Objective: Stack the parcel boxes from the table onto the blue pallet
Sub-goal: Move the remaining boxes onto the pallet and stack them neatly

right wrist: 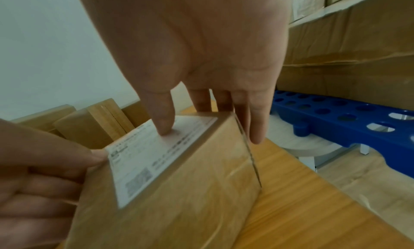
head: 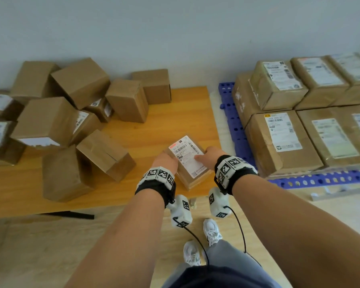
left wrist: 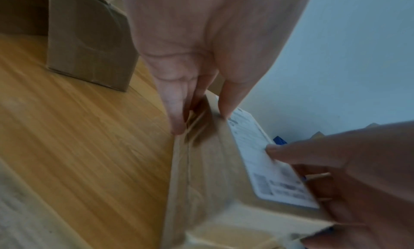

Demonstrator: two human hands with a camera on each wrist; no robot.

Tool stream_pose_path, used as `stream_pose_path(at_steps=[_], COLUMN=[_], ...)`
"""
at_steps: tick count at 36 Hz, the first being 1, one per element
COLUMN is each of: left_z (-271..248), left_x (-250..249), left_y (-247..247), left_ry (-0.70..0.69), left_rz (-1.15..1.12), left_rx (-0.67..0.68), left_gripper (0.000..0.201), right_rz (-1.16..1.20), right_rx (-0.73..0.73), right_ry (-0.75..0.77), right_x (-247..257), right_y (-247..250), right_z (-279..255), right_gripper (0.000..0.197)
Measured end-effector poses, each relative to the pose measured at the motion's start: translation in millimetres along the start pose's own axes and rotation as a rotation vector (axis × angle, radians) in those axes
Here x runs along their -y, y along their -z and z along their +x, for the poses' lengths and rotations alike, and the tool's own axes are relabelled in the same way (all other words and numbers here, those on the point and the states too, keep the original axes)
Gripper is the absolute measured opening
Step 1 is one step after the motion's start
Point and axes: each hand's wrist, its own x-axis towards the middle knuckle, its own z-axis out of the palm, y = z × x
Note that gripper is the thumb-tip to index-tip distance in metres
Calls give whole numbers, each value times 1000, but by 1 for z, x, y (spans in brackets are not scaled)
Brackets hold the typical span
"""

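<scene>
A small brown parcel box (head: 192, 175) with a white shipping label sits between my hands over the front right part of the wooden table (head: 175, 113). My left hand (head: 166, 161) grips its left side, thumb on top and fingers down the side (left wrist: 177, 121). My right hand (head: 211, 156) grips the right side, thumb pressed on the label (right wrist: 164, 127). In both wrist views the box (left wrist: 208, 173) (right wrist: 179, 199) looks tilted and blurred. The blue pallet (head: 233, 125) (right wrist: 336, 114) lies right of the table.
Several labelled boxes (head: 279, 138) are stacked in two layers on the pallet. A loose pile of brown boxes (head: 81, 82) covers the table's left and back. One box (head: 106, 154) leans close to my left hand. My feet stand on the wood floor (head: 211, 231).
</scene>
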Motion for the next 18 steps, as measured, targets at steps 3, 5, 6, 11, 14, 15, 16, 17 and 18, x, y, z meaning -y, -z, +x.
stream_pose_path(at_steps=[3, 5, 6, 11, 14, 15, 16, 17, 18], left_z=[-5, -7, -9, -21, -33, -37, -41, -45, -49], left_x=[-7, -12, -16, -43, -68, -77, -87, -97, -108], left_y=[2, 5, 7, 24, 33, 36, 38, 40, 42], left_ry=[-33, -59, -72, -190, -278, -302, -321, -337, -353], left_rz=[-19, -58, -93, -210, -199, -205, -216, -225, -230], left_rx=[-5, -32, -49, -169, -255, -272, -283, -293, -305], left_gripper=[27, 21, 17, 16, 19, 20, 20, 21, 23], right_rz=[12, 23, 41, 186, 260, 285, 311, 337, 363], right_rx=[7, -21, -43, -160, -254, -285, -309, -330, -357], right_ry=[5, 24, 31, 55, 77, 87, 94, 102, 109], right_x=[2, 3, 2, -3, -11, -15, -19, -24, -30], right_y=[4, 8, 12, 39, 62, 69, 77, 84, 92], right_z=[-7, -12, -14, -25, -33, -37, -39, -43, -46], right_gripper=[40, 38, 37, 33, 33, 31, 29, 26, 23])
